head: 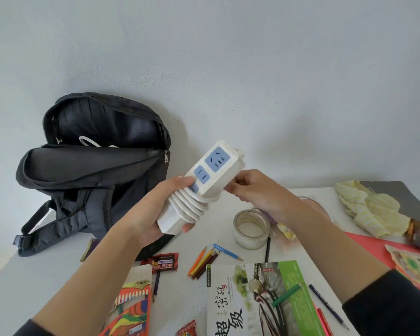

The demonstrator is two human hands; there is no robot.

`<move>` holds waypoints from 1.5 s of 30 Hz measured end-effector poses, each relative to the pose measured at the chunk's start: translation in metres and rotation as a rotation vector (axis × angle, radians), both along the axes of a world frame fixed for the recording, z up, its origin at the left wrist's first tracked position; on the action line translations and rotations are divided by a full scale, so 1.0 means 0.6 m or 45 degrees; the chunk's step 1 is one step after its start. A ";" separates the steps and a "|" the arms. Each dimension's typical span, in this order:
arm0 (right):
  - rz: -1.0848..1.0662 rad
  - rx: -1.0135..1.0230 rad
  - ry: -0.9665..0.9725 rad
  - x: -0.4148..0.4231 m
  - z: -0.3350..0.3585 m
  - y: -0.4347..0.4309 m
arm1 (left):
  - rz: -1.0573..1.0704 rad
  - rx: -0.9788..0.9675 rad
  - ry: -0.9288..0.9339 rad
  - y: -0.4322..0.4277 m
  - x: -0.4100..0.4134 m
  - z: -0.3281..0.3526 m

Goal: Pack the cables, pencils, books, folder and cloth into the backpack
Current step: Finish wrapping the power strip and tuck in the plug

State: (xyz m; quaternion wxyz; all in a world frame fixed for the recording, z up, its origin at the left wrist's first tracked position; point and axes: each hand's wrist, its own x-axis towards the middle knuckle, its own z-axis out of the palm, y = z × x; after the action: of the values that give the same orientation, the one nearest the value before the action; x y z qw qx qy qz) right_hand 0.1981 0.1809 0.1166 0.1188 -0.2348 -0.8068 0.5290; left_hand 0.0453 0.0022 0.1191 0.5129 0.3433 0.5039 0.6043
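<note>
Your left hand [150,209] grips the white plastic power strip with blue sockets [212,169], cord wound round it, just right of the open black fabric backpack [95,166]; your right hand [260,192] pinches its side. Cable-packing step, seemingly: next, swing it left into the backpack's mouth.

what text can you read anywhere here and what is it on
"HANY BARS", upside down, on the red and black wrapper.
"Acura", roughly, on the coloured pencil box.
"生命密碼" on the book; its smaller print is too small to read.
Nothing readable on the power strip.
Print on the packet at the right edge is blurred.
</note>
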 end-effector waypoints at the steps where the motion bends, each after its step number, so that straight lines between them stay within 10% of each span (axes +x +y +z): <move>1: 0.005 -0.017 0.013 -0.002 0.006 0.000 | -0.039 -0.024 0.021 -0.002 -0.003 0.000; 18: 0.288 -0.439 0.002 -0.014 0.047 0.004 | -0.560 -0.328 0.686 -0.008 -0.029 0.046; 25: 0.291 0.204 -0.142 -0.011 0.051 -0.049 | -0.506 -0.413 0.998 0.003 0.000 0.025; 31: 0.059 0.540 0.084 -0.009 0.030 -0.060 | 0.222 -0.336 1.373 0.011 -0.021 -0.002; 38: 0.058 0.468 0.348 0.006 0.012 -0.053 | 0.410 -0.014 0.134 -0.005 -0.014 0.029; 45: 0.372 0.208 0.172 0.018 0.032 -0.037 | 0.452 -0.030 0.036 -0.002 0.014 0.035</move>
State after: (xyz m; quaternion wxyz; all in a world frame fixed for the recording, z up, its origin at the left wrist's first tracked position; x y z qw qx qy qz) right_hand 0.2092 0.1590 0.1355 0.1133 -0.0685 -0.8628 0.4878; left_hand 0.0538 0.0011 0.1403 0.3950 0.2514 0.5707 0.6745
